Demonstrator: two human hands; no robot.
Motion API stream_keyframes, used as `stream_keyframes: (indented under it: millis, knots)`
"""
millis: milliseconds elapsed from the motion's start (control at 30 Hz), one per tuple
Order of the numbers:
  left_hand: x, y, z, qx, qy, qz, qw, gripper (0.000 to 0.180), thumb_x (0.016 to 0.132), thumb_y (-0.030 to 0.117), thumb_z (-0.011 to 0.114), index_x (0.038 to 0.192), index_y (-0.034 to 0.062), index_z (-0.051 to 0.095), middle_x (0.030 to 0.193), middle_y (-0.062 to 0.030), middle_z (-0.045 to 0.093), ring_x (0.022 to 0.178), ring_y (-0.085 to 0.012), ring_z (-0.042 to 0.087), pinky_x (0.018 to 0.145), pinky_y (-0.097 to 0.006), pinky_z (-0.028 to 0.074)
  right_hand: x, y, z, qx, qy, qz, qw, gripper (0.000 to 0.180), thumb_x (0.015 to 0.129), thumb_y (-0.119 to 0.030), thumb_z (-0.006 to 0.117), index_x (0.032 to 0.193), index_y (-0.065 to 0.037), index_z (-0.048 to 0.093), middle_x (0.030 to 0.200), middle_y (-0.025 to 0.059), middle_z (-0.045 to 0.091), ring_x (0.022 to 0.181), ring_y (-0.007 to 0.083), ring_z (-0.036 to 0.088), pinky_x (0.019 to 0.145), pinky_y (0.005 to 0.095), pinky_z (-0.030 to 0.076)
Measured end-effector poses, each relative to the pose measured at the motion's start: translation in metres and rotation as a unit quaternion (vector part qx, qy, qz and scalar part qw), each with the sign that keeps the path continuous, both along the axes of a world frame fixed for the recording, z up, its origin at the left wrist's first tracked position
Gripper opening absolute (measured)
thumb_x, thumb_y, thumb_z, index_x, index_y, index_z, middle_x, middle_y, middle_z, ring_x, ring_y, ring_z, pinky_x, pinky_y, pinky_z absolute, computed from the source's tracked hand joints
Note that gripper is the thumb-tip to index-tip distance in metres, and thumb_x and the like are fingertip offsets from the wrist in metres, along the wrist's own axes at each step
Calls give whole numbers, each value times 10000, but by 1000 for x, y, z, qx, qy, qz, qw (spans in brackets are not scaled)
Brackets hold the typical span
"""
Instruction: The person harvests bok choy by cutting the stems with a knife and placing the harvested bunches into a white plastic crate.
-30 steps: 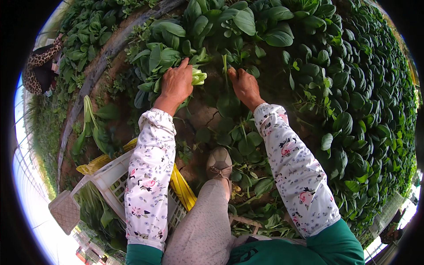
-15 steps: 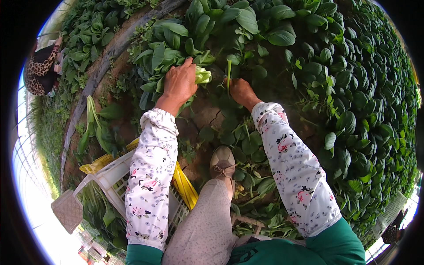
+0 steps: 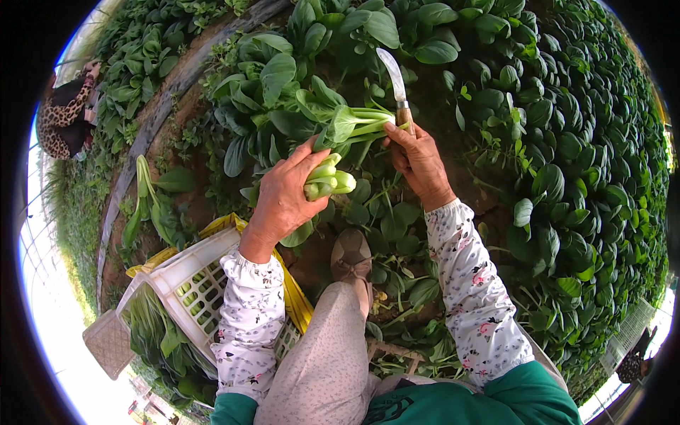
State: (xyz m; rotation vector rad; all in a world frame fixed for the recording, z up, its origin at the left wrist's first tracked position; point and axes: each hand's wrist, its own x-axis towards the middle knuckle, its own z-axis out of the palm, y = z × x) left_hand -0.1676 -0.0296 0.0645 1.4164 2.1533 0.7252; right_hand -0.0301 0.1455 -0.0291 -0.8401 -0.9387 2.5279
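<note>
While gripped: smooth leafy bok choy.

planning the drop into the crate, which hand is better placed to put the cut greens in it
Left. The left hand already grips the cut bok choy and sits nearest the white crate at the person's left. The right hand is busy holding the knife.

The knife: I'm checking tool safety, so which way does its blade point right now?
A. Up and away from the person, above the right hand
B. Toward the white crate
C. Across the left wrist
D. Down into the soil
A: the right hand grips the handle, and the knife blade rises clear above it over the greens, away from the left hand holding a cut bok choy.
</note>
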Motion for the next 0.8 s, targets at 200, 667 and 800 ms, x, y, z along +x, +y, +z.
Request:
stream_keyframes:
  millis: [200,667,800]
  knots:
    - [5,-4,24,80,-275,56,956,508,579,83,697,1079,29,624,1378,-148,388,1135,-220,503,959,-326,379,22,-6,13,78,-56,-46,994,205,810,-169,663,937,-85,526,656,-57,452,444,21,335,399,172,241]
    - [9,8,-10,-45,-190,2,981,448,670,152,672,1079,8,561,866,-59,614,765,-183,593,735,-304,472,36,-27,22,274,-168,145,936,252,724,-94,715,895,-5,553,725,-38,503,641,59,442,584,220,386]
    - [-14,21,-11,-96,105,-22,990,455,627,144,649,1022,-67,568,996,-188,606,783,-340,597,720,-394,482,26,-8,-9,434,-318,102,837,226,769,-180,712,795,-21,554,620,-47,408,562,49,345,486,227,293]
